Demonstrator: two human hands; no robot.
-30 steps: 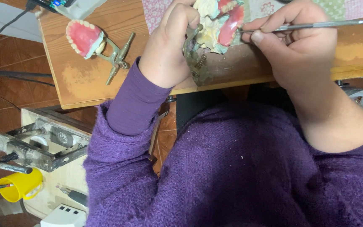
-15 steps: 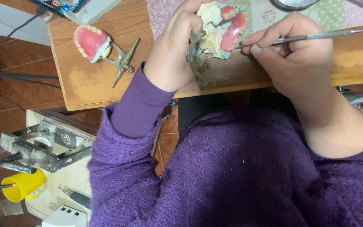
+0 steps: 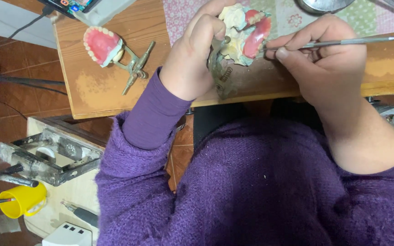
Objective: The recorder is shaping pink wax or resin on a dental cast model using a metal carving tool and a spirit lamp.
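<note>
A: Denture (image 3: 257,36) on its plaster cast (image 3: 233,20), mounted in a metal articulator (image 3: 217,68); where does it lie from the two hands?

B: Between them, at the far middle of the desk (image 3: 115,91). The left hand (image 3: 194,54) is on its left and touching it; the right hand (image 3: 324,59) is on its right, apart from it, meeting it only through the instrument (image 3: 343,42).

A: Long axis of the instrument?

B: Nearly level across the view, running left to right. Its tip touches the pink gum at the denture's right edge; the handle passes out over the right hand toward the right border.

A: State of the left hand?

B: Closed around the articulator and cast, fingers curled over the top, thumb side toward the near edge. It carries the whole mount just above the desk edge, over the patterned cloth (image 3: 292,18).

A: State of the right hand?

B: Closed in a pen-like pinch on the instrument, thumb and first fingers pressed to the shaft near the working end. The remaining fingers are folded under; whether they rest on the desk cannot be told.

A: Which hand is nearer the denture?

B: The left, in direct contact. The right stands off by the free length of the tip.

A: Other objects?

B: A second denture (image 3: 100,44) on its own articulator lies on the desk to the far left, well apart from both hands. A yellow cup (image 3: 23,200) sits at the near left, below the desk.
</note>
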